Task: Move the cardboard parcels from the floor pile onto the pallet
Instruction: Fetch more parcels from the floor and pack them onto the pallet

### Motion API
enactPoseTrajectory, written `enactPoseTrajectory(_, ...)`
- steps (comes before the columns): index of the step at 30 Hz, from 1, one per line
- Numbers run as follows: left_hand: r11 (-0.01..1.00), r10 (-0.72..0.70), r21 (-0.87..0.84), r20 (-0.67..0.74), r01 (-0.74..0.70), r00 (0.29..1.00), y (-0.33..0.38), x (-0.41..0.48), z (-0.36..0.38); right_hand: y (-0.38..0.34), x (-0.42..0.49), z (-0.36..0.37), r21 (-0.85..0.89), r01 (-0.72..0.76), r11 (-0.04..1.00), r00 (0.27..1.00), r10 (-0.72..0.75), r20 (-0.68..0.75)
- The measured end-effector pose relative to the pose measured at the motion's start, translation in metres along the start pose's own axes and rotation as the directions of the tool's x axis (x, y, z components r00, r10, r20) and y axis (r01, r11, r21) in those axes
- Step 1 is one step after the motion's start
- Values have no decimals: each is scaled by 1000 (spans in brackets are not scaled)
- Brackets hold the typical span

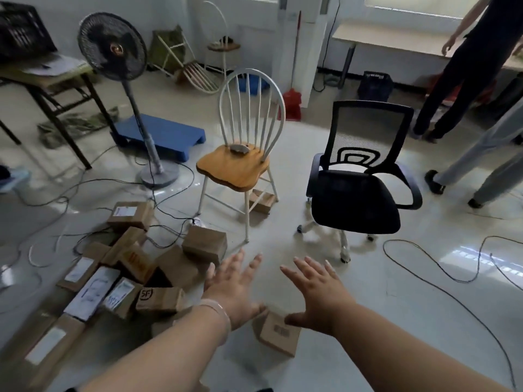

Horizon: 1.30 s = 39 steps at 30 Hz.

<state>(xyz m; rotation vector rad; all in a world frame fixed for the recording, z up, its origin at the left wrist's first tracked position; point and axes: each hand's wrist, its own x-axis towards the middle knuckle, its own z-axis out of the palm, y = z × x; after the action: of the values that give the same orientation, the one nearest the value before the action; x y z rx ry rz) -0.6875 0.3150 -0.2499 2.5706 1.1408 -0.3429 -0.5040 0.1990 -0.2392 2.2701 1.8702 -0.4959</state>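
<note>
Small cardboard parcel (278, 336): flat brown box with a printed label on top, lying askew on the pale floor just right of the floor pile (127, 267), directly below and between both hands, upper corners hidden by the thumbs. Probably light and stiff, judging by its build and crisp edges. Smooth card, possibly a little slippery. Best taken across two opposite sides with thumbs on top, or pinched across the width by one hand. Left hand (235, 284), pale bracelet (218, 309) at the wrist: palm down, fingers straight and spread, holding nothing. Right hand (317, 292): likewise palm down, fingers splayed, empty. Contact with the parcel not determinable. Floor pile: many mixed brown cartons, some long and flat with white labels, one marked SF, leaning on one another, probably prone to sliding if a lower one is pulled. Stray parcel (261, 200) under the wooden chair (235, 168). Blue plastic pallet (167, 134): low, on the floor behind the pedestal fan (113, 46), well apart from the pile. Loose cables (441, 273) across the floor, a likely tripping risk on the carry. Black mesh office chair (356, 202) to the right. Standing person in dark clothes (464, 66) and another in pale trousers (486, 154) at the far right.
</note>
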Motion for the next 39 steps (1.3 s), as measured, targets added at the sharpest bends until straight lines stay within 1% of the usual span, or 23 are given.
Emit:
enactPoseTrajectory(5,998,-47,-41,-40,46,998,1,40,-24,28,50,-27,-60,50,997,998,-53,-35)
enactPoseTrajectory(10,992,-118,-55,-50,115,992,9,62,-38,52,82,-40,-99,110,989,994,-111,-3)
enactPoseTrajectory(13,976,-202,-90,-65,196,977,18,73,-30,69,95,-36,-116,203,972,979,-198,48)
enactPoseTrajectory(15,953,-286,-127,-84,274,955,28,81,-19,83,108,-36,-138,286,948,958,-278,76)
enactPoseTrajectory(18,896,-422,-196,-92,399,902,52,90,-3,113,129,-44,-172,398,901,917,-382,116)
enactPoseTrajectory(21,809,-556,-274,-67,521,829,89,91,15,147,141,-50,-197,511,837,858,-484,171)
enactPoseTrajectory(23,757,-616,-309,-39,576,787,117,89,27,167,143,-48,-196,573,796,818,-542,192)
enactPoseTrajectory(25,713,-657,-328,-4,619,754,143,84,40,183,142,-42,-178,601,779,797,-568,205)
enactPoseTrajectory(27,682,-684,-338,18,649,729,164,76,54,191,139,-32,-145,616,774,784,-585,208)
enactPoseTrajectory(29,664,-698,-338,40,667,715,178,64,71,194,135,-17,-118,632,766,767,-595,241)
enactPoseTrajectory(33,625,-722,-329,102,708,685,185,45,114,196,127,23,-79,633,770,750,-585,310)
enactPoseTrajectory(36,633,-694,-326,162,702,701,183,42,158,200,122,64,-49,633,773,737,-581,345)
enactPoseTrajectory(39,641,-658,-319,240,698,714,179,46,217,209,121,117,-82,649,757,708,-560,429)
